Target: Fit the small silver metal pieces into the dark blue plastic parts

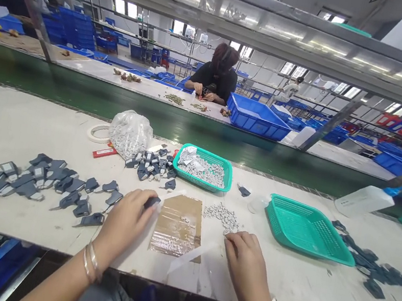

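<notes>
From here I see the left hand (123, 225) closed in a pinch, its fingers (141, 201) gripping a dark grey piece (152, 202) by one end; holding it that near the tip keeps the piece steady and leaves most of it in my view; a white strip (171, 197) lies just beside the piece, though I cannot tell whether they are joined. The right hand (243, 262) is half curled and holds nothing I can see; its fingertips (234, 240) rest on the bench (36, 116) just beside a scatter of small pale bits (222, 217); a taped cardboard pad (178, 225) lies between the hands, with a clear film strip (192, 258) by its near corner; more grey pieces (36, 181) spread to my left; a teal basket (205, 169) of pale bits stands ahead, and a second teal basket (307, 230) sits to my right; beyond the belt, a co-worker (214, 72) works with both hands.
</notes>
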Action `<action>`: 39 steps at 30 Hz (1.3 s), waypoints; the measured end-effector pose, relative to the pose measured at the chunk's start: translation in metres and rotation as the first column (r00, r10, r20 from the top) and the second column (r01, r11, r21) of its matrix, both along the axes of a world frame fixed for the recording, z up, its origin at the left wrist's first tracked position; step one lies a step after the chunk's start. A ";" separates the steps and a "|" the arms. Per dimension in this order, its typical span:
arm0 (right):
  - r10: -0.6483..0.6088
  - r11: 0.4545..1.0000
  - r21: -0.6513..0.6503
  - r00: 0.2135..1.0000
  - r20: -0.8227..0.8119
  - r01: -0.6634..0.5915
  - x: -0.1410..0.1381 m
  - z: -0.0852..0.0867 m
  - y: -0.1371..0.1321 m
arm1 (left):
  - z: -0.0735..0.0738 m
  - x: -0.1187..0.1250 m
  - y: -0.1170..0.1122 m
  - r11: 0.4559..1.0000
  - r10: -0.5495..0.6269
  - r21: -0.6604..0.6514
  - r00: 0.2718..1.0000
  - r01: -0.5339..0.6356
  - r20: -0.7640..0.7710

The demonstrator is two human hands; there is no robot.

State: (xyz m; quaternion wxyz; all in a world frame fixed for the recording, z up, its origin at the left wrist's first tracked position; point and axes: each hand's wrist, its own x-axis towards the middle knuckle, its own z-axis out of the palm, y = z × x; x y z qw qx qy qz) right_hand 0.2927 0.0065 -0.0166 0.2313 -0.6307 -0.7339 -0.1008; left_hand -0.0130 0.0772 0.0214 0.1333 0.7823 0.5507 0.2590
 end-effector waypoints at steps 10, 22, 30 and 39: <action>-0.026 0.984 -0.179 0.984 -0.177 -0.006 -0.016 0.009 0.000 | -0.010 0.000 -0.057 0.934 0.033 -0.330 0.890 0.135 0.455; -0.056 0.995 -0.090 0.991 -0.122 0.045 -0.014 0.000 -0.010 | -0.009 0.000 -0.063 0.910 0.104 -0.396 0.854 0.125 0.509; -0.071 0.997 -0.017 0.992 -0.103 0.070 -0.015 -0.003 0.001 | -0.013 0.000 -0.065 0.912 0.085 -0.386 0.858 0.138 0.506; -0.104 0.989 -0.112 0.993 -0.064 0.096 -0.018 -0.004 0.007 | -0.014 0.003 -0.066 0.900 0.080 -0.405 0.855 0.158 0.513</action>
